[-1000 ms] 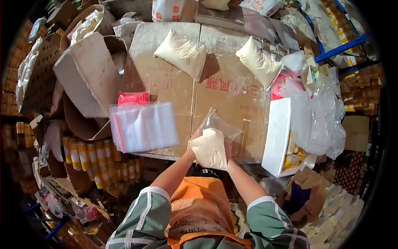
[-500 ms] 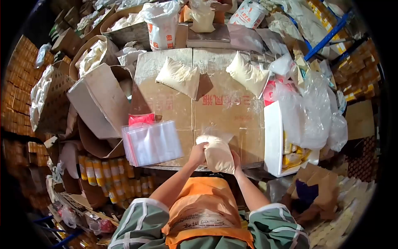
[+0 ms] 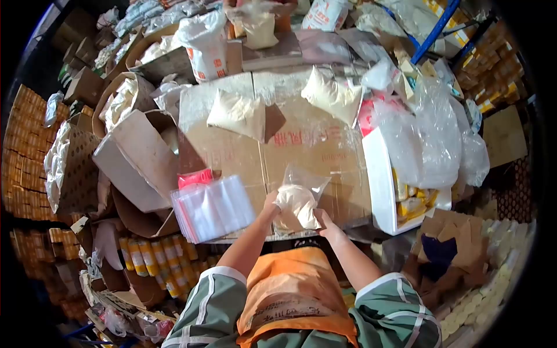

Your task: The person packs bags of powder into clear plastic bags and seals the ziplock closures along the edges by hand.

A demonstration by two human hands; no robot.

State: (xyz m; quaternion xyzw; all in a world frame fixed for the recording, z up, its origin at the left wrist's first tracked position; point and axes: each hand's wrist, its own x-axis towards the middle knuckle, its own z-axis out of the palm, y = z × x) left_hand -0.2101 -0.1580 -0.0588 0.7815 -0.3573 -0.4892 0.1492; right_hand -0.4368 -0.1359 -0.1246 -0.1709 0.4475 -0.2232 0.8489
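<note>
A clear plastic bag of cream-coloured powder (image 3: 297,206) is held at the near edge of the cardboard-covered table (image 3: 313,168). Its unfilled, see-through top part points away from me. My left hand (image 3: 271,204) grips the bag's left side, while my right hand (image 3: 326,221) holds its lower right corner, fingers closed. To the left of my left hand lies a stack of flat zip-lock bags (image 3: 217,207). Farther back on the cardboard rest two filled bags, one at left (image 3: 237,115) and one at right (image 3: 331,95).
A white foam box (image 3: 380,185) with yellow packets and clear plastic stands at right. Open cartons (image 3: 136,162) crowd the left side. Across the table, another person's hands hold a powder bag (image 3: 259,29) beside a large white sack (image 3: 203,46). A pink packet (image 3: 195,178) lies behind the zip-lock stack.
The bag in my hands has turned, so its clear top now stands up away from me. My right hand has shifted to the lower corner. The whole view has tilted slightly.
</note>
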